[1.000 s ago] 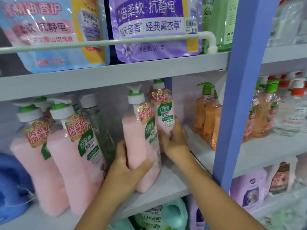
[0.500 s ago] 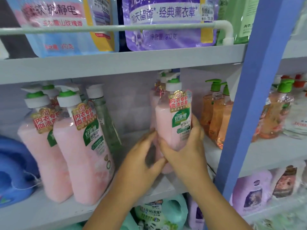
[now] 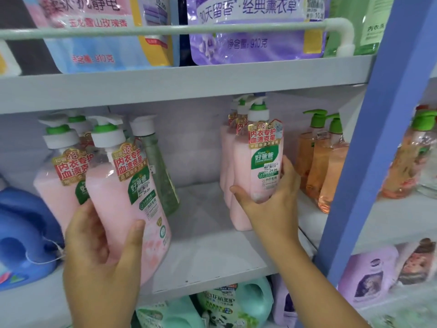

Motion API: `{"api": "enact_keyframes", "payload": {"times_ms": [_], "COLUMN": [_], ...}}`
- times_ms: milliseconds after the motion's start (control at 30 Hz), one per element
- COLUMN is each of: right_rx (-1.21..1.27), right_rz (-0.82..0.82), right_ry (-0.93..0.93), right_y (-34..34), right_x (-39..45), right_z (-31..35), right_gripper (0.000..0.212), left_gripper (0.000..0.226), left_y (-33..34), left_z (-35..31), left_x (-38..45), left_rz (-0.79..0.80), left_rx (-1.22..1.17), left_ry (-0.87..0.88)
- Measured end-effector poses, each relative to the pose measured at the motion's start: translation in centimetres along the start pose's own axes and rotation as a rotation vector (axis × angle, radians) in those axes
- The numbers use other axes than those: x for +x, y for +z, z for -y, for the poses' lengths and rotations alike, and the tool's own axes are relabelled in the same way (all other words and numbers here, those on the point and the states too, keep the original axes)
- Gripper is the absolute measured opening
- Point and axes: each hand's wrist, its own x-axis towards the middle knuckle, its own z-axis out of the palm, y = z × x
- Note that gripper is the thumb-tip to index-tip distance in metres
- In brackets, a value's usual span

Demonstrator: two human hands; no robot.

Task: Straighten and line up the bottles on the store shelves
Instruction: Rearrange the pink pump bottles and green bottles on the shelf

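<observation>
On the middle shelf (image 3: 212, 252) stand pink pump bottles with red and green labels. My right hand (image 3: 272, 202) grips the front small pink bottle (image 3: 262, 162) of a row at the centre right; more pink bottles (image 3: 228, 157) stand behind it. My left hand (image 3: 101, 254) grips the lower part of a large pink bottle (image 3: 127, 192) at the left, which leans to the left. Another large pink bottle (image 3: 59, 183) stands just left of it, and a green bottle (image 3: 160, 171) leans behind it.
Orange pump bottles (image 3: 319, 162) stand right of the small pink row, by the blue upright post (image 3: 378, 138). A blue jug (image 3: 26, 233) sits at far left. Refill pouches (image 3: 248, 31) fill the shelf above behind a white rail (image 3: 165, 29). Green jugs (image 3: 231, 306) sit below.
My left hand left the small pink bottle and moved left to grip the large pink bottle. The right hand still holds the small bottle, now set in line before the others.
</observation>
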Motion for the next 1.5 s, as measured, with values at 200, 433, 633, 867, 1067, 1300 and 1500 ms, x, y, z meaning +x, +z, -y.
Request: {"api": "enact_keyframes", "payload": {"times_ms": [200,433,633,867,1067,1300,1500], "right_rx": [0.083,0.114,0.105,0.113,0.121,0.121,0.117], "right_rz": [0.102,0.101,0.096,0.111,0.112,0.114,0.111], "right_ry": [0.131,0.139,0.127,0.141,0.136,0.130,0.124], "right_y": [0.0,0.0,0.1,0.1,0.1,0.2,0.0], "right_x": [-0.2,-0.2,-0.2,-0.2,-0.2,-0.2,-0.1], "right_z": [-0.9,-1.0,-1.3,-1.5,-1.4,-1.5,-1.7], "right_gripper": [0.105,0.090,0.094,0.097,0.087,0.100,0.090], "left_gripper": [0.065,0.063,0.061,0.060,0.055,0.060,0.060], "left_y": [2.2,7.6,10.7,13.2,14.0,14.3,11.2], "left_z": [0.2,-0.4,1.5,3.6,4.5,5.7,3.7], "left_x": [1.1,5.7,9.8,11.4,13.0,14.4,10.6], "left_rz": [0.178,0.437,0.512,0.482,0.496,0.536,0.526], "left_rx": [-0.022,0.499,0.489,0.376,0.323,0.323,0.286], "left_ry": [-0.069,-0.033,-0.089,-0.119,-0.185,-0.180,-0.087]}}
